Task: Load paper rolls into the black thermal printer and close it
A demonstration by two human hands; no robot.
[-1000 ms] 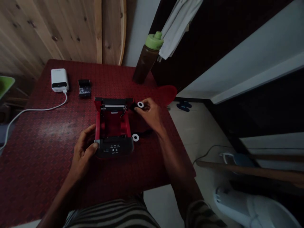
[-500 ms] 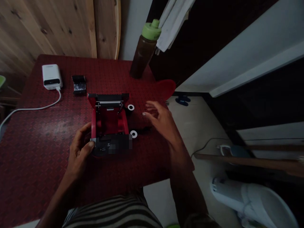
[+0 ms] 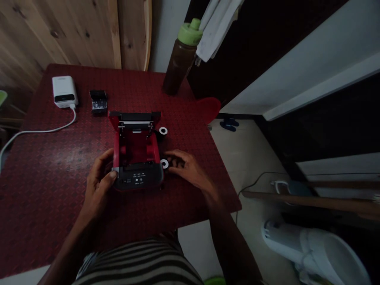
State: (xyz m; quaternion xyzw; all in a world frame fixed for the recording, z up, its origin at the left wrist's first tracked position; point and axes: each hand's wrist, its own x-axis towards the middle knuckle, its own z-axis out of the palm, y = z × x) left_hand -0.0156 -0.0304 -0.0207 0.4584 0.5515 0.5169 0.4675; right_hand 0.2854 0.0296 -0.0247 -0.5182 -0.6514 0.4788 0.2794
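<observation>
A red-and-black label printer (image 3: 138, 177) stands on the table with its lid raised and its red inner bay exposed. My left hand (image 3: 99, 180) grips its left side, thumb on the front left corner. Against the right side, a black spool with a white ring end (image 3: 164, 163) is between the thumb and fingers of my right hand (image 3: 185, 168). Farther back on that side sits another white ring end (image 3: 163, 130) on a black spool, apart from my hands. My right palm side and the spool's inner part are hidden.
Behind the printer lie a small black ribbon piece (image 3: 99, 103) and a white power bank (image 3: 64, 92) with a white cable (image 3: 47, 131). A brown bottle with a green lid (image 3: 181, 59) stands at the back right. A red stool seat (image 3: 209, 111) shows beyond the right edge.
My right hand let go of the far spool, drew back open, then came to the near one. The far spool sits closer to the printer. My left hand keeps its grip.
</observation>
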